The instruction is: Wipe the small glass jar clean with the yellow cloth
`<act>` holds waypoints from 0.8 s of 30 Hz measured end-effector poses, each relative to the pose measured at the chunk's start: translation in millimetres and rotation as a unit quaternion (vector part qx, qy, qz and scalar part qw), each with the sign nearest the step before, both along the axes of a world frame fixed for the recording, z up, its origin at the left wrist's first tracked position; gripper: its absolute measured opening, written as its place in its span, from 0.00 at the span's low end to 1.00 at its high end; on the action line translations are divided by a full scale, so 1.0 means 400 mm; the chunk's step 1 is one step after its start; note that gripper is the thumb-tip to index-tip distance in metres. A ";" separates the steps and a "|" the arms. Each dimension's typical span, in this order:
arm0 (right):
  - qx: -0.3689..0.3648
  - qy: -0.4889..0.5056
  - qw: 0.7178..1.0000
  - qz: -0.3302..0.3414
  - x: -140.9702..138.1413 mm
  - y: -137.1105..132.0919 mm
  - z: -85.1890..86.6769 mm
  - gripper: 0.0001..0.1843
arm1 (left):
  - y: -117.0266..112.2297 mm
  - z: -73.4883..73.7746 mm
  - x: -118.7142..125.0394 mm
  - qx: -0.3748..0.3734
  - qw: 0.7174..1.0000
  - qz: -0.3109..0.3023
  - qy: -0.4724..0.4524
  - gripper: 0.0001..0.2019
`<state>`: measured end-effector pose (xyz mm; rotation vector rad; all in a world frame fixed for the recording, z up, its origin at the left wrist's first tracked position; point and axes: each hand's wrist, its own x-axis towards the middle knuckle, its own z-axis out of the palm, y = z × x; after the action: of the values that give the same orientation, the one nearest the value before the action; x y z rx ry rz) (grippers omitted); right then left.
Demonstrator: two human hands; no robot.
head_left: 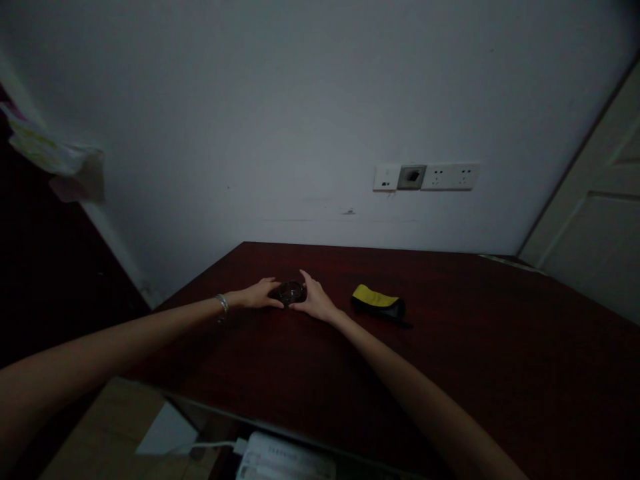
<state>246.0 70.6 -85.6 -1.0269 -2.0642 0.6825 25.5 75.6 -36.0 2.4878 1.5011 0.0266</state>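
Observation:
Both hands meet on the dark red table point(310, 360), around a small round dark object point(292, 292) that looks like a glossy glass dish. My left hand point(261, 293) holds its left side, thumb toward me and fingers at the far side. From the right, my right hand point(315, 299) curves its thumb and fingers round the opposite edge. Dim light hides the dish's details. To the right of my right hand lies a yellow and black curved strip or band point(377, 301), touched by neither hand.
A wall with a row of sockets point(426, 177) rises behind the table. A door point(600, 200) stands at the right. Below the front edge, a white box-like item point(285, 457) with a white cable point(215, 444) shows. Plastic bags point(55, 157) hang at the left.

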 end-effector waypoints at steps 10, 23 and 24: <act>0.014 -0.012 1.000 0.003 0.004 -0.009 -0.011 0.54 | -0.012 0.014 0.015 -0.022 1.000 -0.004 0.020 0.32; 0.108 -0.043 0.991 -0.059 0.311 0.011 0.077 0.30 | 0.033 0.128 0.057 0.028 0.996 0.048 0.065 0.43; 0.110 -0.044 0.990 -0.076 0.343 0.013 0.079 0.29 | 0.037 0.140 0.075 0.039 0.997 0.038 0.062 0.41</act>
<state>383.3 75.6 -54.2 -1.0880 -2.0563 0.3297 55.3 90.3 20.1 2.5331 1.6753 -0.0581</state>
